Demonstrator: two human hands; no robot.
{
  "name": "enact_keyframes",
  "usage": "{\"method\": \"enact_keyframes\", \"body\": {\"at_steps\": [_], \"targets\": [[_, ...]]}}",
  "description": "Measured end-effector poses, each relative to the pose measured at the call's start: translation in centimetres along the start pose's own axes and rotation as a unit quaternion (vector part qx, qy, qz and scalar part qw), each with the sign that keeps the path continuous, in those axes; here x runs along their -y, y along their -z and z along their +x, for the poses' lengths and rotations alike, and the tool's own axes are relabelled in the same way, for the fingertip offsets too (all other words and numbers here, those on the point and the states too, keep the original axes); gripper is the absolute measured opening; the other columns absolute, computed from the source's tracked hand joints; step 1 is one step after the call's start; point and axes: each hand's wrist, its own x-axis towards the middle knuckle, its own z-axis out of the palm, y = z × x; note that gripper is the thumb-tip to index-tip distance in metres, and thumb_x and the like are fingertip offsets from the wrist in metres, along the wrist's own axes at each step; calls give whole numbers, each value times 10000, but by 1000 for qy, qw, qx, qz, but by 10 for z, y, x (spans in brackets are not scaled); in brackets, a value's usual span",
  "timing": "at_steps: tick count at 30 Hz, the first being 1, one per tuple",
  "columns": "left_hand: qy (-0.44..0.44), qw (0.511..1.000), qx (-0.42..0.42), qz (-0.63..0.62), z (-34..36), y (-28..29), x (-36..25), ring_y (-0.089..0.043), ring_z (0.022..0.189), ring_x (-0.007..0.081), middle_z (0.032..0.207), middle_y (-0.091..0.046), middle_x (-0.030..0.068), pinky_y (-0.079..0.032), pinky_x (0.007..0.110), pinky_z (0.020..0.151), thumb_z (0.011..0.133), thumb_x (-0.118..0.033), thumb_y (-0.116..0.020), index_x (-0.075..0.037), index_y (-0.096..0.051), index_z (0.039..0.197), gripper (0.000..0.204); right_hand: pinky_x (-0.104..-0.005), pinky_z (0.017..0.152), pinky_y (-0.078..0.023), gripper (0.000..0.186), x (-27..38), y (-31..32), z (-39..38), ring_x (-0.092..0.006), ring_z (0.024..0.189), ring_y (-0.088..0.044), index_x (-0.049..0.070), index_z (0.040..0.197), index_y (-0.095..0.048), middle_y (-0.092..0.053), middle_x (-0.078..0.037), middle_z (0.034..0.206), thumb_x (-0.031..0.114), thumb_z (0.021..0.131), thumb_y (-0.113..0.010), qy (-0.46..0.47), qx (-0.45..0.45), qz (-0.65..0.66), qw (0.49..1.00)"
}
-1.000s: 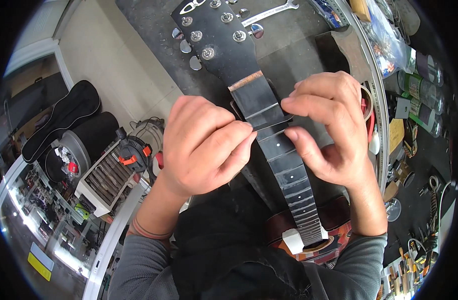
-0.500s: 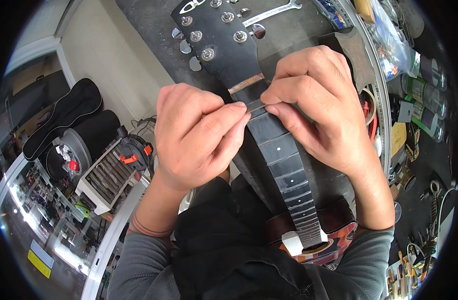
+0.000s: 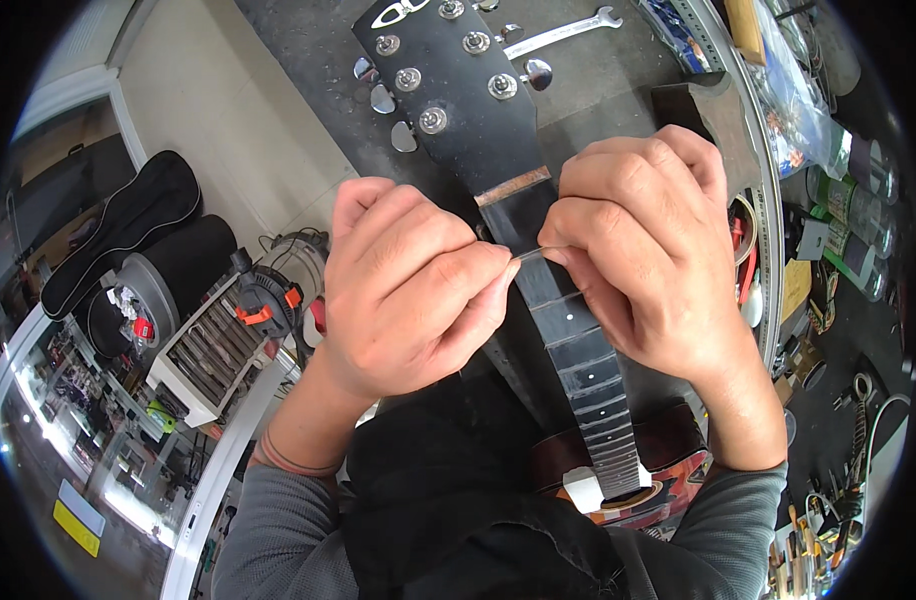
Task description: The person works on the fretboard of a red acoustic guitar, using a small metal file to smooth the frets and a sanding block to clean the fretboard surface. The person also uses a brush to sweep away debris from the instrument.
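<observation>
My left hand (image 3: 418,285) and my right hand (image 3: 643,260) are both closed, pinching opposite ends of a short, thin fret wire (image 3: 530,255). The wire bows slightly between the fingertips, over the upper part of a guitar's dark fretboard (image 3: 585,370). Whether it touches the board, I cannot tell. Past my hands lies the black headstock (image 3: 468,100), with tuning posts and silver tuner buttons but no strings. A bare brownish strip (image 3: 513,186) marks the nut slot. The reddish guitar body (image 3: 668,470) lies close to me, partly hidden by my right arm.
A combination wrench (image 3: 563,33) lies beside the headstock. A dark block (image 3: 696,105) sits at the far right, near a metal shelf edge holding plastic bags. Tools (image 3: 813,540) crowd the lower right. To the left are a black case (image 3: 138,235) and a glass display case (image 3: 88,430).
Both hands have come nearer to me along the neck, still holding the fret wire, which now shows more clearly between the fingertips. The whole view has shifted slightly.
</observation>
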Motion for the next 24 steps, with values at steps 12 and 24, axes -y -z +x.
{"method": "enact_keyframes", "body": {"at_steps": [12,24], "targets": [[-30,994,-26,102,6,3,5,-643,800,228,946,-678,11,-444,439,851,770,5,-970,-99,-821,1064,345,-474,1058,-480,294,-11,3,9,-280,1152,-758,120,1106,-774,-758,-46,1174,112,855,-926,6,-17,1,1000],[22,999,29,5,0,3,-8,-635,750,219,895,-713,6,-389,429,843,745,-1,-963,-95,-817,1053,354,-485,1027,-473,265,-2,5,-10,-309,1147,-777,119,1083,-764,-753,-56,1156,119,862,-910,-7,5,26,1000]]}}
